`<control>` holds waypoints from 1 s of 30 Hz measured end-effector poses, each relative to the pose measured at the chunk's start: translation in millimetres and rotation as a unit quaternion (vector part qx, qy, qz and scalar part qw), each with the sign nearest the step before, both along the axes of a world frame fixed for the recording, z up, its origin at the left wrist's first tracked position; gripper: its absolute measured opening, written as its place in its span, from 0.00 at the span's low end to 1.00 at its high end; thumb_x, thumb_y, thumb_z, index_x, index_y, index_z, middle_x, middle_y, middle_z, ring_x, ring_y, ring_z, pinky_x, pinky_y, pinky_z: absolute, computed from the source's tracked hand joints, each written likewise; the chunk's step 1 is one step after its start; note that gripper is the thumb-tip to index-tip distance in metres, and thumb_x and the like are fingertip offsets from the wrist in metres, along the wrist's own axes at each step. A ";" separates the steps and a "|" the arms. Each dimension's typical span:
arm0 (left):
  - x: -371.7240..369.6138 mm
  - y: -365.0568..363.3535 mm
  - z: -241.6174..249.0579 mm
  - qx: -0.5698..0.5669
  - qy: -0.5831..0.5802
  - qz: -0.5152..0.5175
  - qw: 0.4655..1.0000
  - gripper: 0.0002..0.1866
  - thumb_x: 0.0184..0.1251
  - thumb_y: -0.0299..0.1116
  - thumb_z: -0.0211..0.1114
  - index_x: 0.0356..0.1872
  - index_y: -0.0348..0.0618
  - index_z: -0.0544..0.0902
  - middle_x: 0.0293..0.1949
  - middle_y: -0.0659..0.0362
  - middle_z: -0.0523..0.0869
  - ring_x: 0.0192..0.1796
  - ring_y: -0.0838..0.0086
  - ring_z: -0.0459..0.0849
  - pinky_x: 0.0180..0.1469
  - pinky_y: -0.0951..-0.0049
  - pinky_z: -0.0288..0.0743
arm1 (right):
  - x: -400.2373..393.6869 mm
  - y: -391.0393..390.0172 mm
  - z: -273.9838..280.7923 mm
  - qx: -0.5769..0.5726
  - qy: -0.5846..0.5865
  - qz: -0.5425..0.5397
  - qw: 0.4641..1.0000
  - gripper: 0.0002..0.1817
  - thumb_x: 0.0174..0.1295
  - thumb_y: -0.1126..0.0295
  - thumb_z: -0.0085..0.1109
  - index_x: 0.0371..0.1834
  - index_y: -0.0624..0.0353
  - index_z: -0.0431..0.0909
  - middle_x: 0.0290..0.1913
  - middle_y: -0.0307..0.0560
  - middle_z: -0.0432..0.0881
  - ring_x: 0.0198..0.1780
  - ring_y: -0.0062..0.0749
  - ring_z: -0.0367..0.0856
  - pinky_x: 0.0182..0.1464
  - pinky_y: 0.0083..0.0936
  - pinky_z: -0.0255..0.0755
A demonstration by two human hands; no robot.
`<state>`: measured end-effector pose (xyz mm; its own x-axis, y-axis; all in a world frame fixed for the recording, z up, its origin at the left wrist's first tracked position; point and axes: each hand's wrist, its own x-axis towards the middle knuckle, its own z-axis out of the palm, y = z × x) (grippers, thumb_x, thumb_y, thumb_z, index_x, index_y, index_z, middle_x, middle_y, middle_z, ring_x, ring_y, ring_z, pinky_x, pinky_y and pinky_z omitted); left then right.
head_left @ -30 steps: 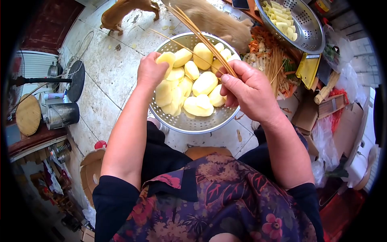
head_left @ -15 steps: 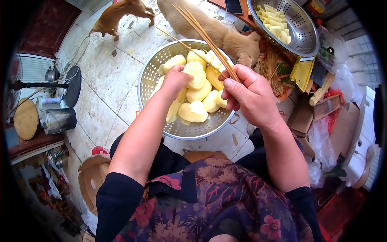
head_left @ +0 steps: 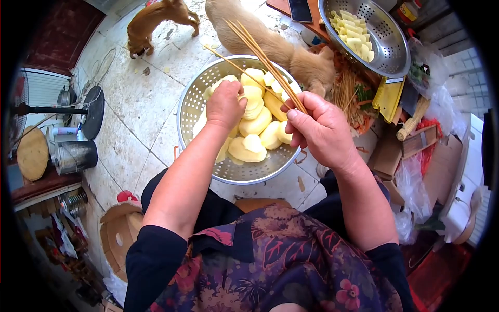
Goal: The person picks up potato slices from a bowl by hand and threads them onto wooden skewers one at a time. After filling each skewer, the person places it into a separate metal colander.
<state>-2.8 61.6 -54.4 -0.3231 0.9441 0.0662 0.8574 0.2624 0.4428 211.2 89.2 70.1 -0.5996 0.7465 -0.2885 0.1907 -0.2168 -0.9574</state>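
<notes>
Thin wooden skewers [head_left: 261, 58], several bunched and one splayed, are gripped in the right hand [head_left: 322, 122] over peeled potatoes [head_left: 255, 124] in a steel colander [head_left: 195, 106]. The left hand [head_left: 226, 104] curls there, its hold unclear. Around: stained pale tiles [head_left: 130, 117]; two brown dogs [head_left: 158, 18] at eleven and one o'clock; a second colander [head_left: 389, 49] at two; one dark-red door [head_left: 60, 34] at ten.

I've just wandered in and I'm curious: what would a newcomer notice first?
Probably the metal colander of pale, peeled potatoes at the centre, with the left hand over it. Above it slants a bundle of thin sticks in the right hand, and just beyond is a tan dog.
</notes>
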 end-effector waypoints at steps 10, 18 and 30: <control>-31.3 -3.4 66.8 0.143 -0.652 0.191 0.720 0.14 0.56 0.23 0.62 0.44 0.40 0.74 0.38 0.56 0.82 0.39 0.69 0.83 0.42 0.69 0.80 | -3.8 -10.2 -6.3 -0.053 -0.086 0.016 0.995 0.08 0.65 0.71 0.49 0.41 0.65 0.75 0.23 0.40 0.78 0.19 0.19 0.75 0.23 0.18 0.68; -52.0 -15.9 72.3 0.203 -0.673 0.195 0.684 0.19 0.58 0.22 0.59 0.52 0.35 0.71 0.43 0.51 0.82 0.41 0.64 0.84 0.41 0.67 0.83 | -12.5 -18.7 -10.0 -0.074 -0.082 0.025 0.994 0.09 0.65 0.72 0.48 0.43 0.64 0.75 0.22 0.39 0.78 0.18 0.18 0.73 0.21 0.18 0.67; -58.2 -27.6 78.7 0.236 -0.644 0.198 0.700 0.16 0.57 0.24 0.59 0.48 0.35 0.73 0.42 0.50 0.82 0.40 0.65 0.84 0.42 0.65 0.83 | -22.8 -20.0 -11.3 -0.078 -0.096 0.040 0.992 0.08 0.66 0.72 0.48 0.43 0.63 0.74 0.22 0.39 0.77 0.16 0.18 0.71 0.19 0.16 0.66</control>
